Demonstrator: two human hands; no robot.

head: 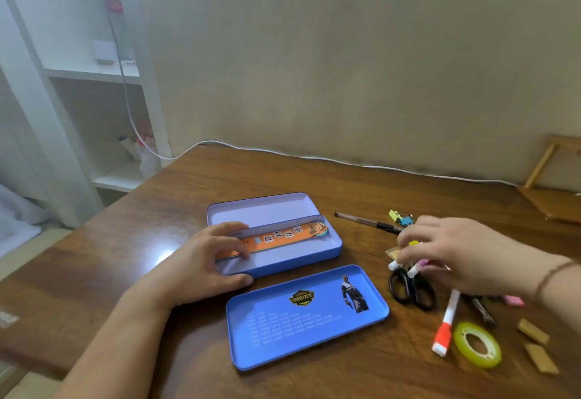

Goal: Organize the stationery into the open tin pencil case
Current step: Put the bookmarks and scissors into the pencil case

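Observation:
The open blue tin pencil case [333, 246] lies mid-table with an orange ruler [283, 236] inside it. My left hand [204, 260] rests on the case's left end, fingers on the ruler and thumb against the front wall. A separate blue tin tray [298, 332] lies in front of the case. To the right, my right hand [440, 247] is blurred, its fingers closed around a few highlighters [412, 268] with white ends, just above black scissors [408, 288].
Around the right hand lie a dark pen [364, 222], binder clips [401, 218], a red-and-white marker [446, 323], a yellow-green tape roll [478, 348], a pink eraser [514, 300] and tan blocks [534, 331]. A white cable [314, 157] runs along the wall. A wooden stand [553, 178] sits far right.

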